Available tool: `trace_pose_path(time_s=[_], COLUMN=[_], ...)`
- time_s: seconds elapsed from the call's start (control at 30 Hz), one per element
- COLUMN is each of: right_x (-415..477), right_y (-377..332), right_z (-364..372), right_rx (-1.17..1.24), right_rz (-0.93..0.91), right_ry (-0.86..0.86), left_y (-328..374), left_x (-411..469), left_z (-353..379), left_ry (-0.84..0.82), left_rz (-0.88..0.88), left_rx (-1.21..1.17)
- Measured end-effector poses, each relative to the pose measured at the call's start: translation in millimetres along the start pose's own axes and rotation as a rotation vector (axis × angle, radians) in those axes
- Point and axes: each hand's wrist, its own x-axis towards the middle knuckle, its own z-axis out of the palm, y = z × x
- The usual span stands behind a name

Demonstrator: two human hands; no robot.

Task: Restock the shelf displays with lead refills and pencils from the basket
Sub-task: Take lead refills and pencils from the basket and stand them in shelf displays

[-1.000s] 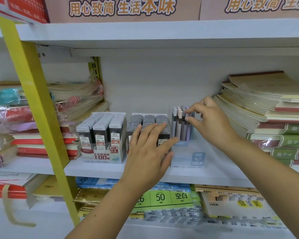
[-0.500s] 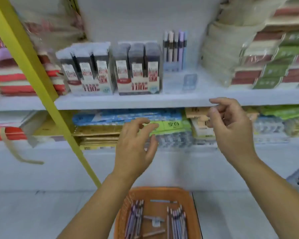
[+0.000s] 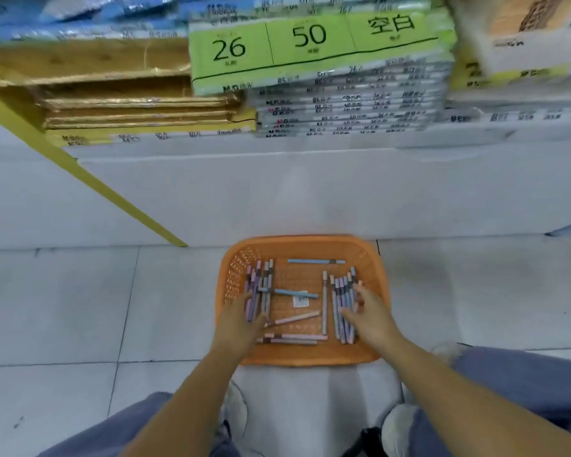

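The orange basket [image 3: 302, 357] is set on the tiled floor [image 3: 80, 308], just before the white base of the shelf [image 3: 310, 150]. Pastel pencils are held in it. The left bundle of pencils [image 3: 259, 282] is laid along the basket's left wall, and the left grip [image 3: 241, 319] is seen closed about its near end, fingers on the outer side and thumb on the inner. The right bundle of pencils [image 3: 342, 288] is laid by the right wall. The right grip [image 3: 371, 316] is placed on it, thumb across the shafts and fingers along the outer side, but whether it is clenched cannot be told through the blur. Between the bundles loose pencils are scattered: one blue pencil [image 3: 315, 261] by the far wall, another crosswise beside a white label [image 3: 300, 302], and pink pencils [image 3: 292, 338] near the front. Above, a green pack [image 3: 310, 44] marked 26 and 50 and gold packs [image 3: 139, 103] are stacked on the shelf
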Motion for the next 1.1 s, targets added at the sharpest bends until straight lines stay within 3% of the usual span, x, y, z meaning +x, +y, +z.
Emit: trace_pose_path(time_s=[0.23,0.37,0.5,0.7,1.0,1.1], right_x=[29,35,38,46,55,57], right_y=[3,7,12,9,1,2], right_z=[58,74,78,78,69,66], right_rx=[-0.102,-0.265,-0.295,-0.334,-0.259,-0.248], right_rz=[0.176,0.120,-0.004,-0.043,0.012,-0.064], right_ry=[0.286,0.314,0.231,0.062,-0.033,-0.028], left_y=[-11,-11,-9,-4,1,-1], left_x=[28,40,47,61,66,61], left_z=[23,32,39,45,54,62], left_ry=[0.003,0.014,0.038,0.028,-0.029,-0.010], left_rz=[-0.061,-0.075,-0.072,-0.086,-0.108,-0.091], left_rx=[-0.015,-0.022,-0.035,-0.052,-0.091,-0.008])
